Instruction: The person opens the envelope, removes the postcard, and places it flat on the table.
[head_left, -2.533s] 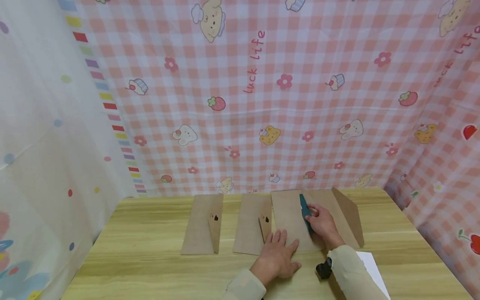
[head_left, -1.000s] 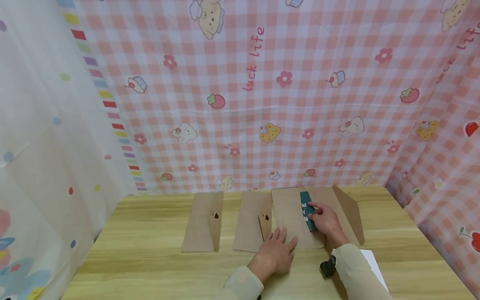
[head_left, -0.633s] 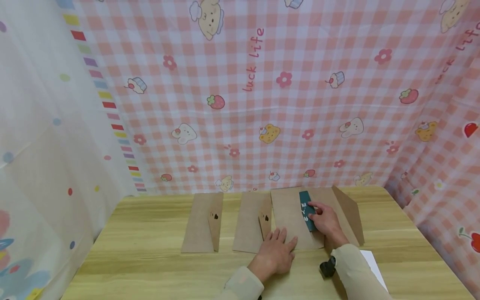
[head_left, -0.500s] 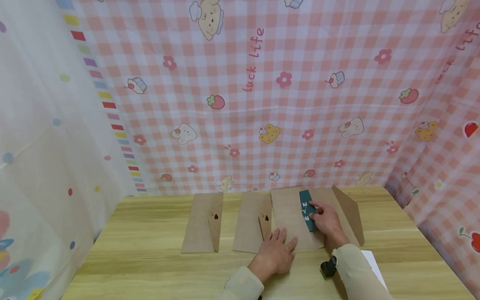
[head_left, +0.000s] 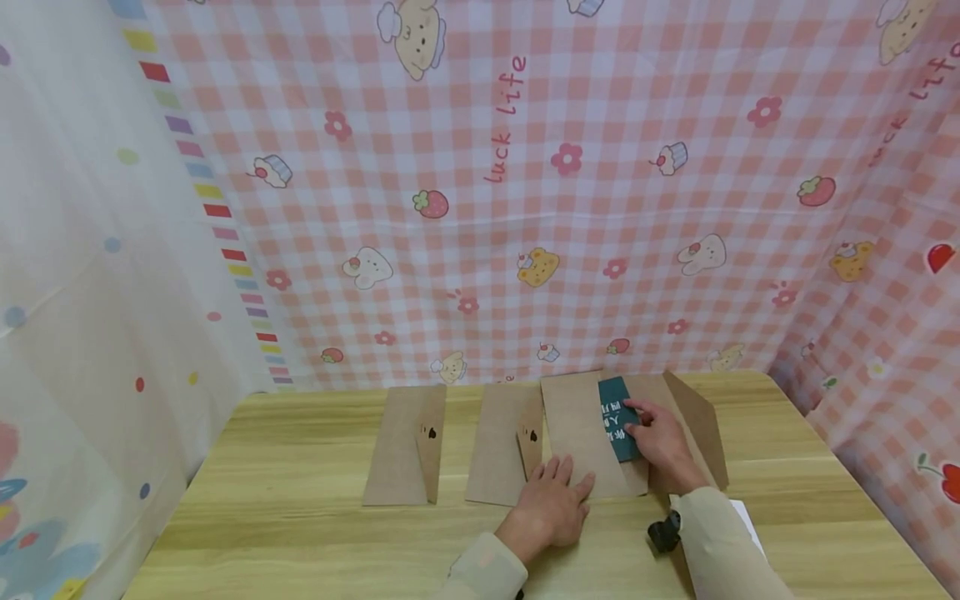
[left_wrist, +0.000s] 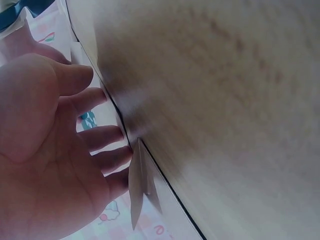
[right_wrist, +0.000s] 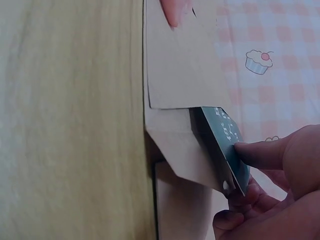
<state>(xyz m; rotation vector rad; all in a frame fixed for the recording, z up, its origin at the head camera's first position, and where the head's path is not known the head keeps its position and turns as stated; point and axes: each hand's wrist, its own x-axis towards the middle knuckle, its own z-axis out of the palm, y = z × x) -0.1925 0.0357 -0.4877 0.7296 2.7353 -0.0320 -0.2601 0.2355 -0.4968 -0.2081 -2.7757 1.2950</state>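
A dark green card [head_left: 617, 425] with white characters sticks out of the mouth of a brown kraft envelope [head_left: 573, 429] on the table. My right hand [head_left: 663, 442] pinches the card's outer edge between thumb and fingers. In the right wrist view, the green card [right_wrist: 227, 140] slants out from under the paper, over the envelope's spread flap [right_wrist: 185, 155]. How much of it is inside is hidden. My left hand [head_left: 551, 504] lies palm down with straight, spread fingers at the envelope's lower left corner, its fingertips near the neighbouring envelope [head_left: 498, 450].
Another brown envelope [head_left: 405, 450] lies further left, its flap partly raised like its neighbour's. Right of the card, more brown paper ends in a slanted flap [head_left: 697, 425]. White paper [head_left: 748, 525] shows beside my right sleeve. A checked curtain [head_left: 480, 208] hangs behind the wooden table [head_left: 300, 533].
The green card has turned from nearly edge-on to lying flatter, and more of its width shows. My right hand has shifted slightly right with it. My left hand stays almost in place.
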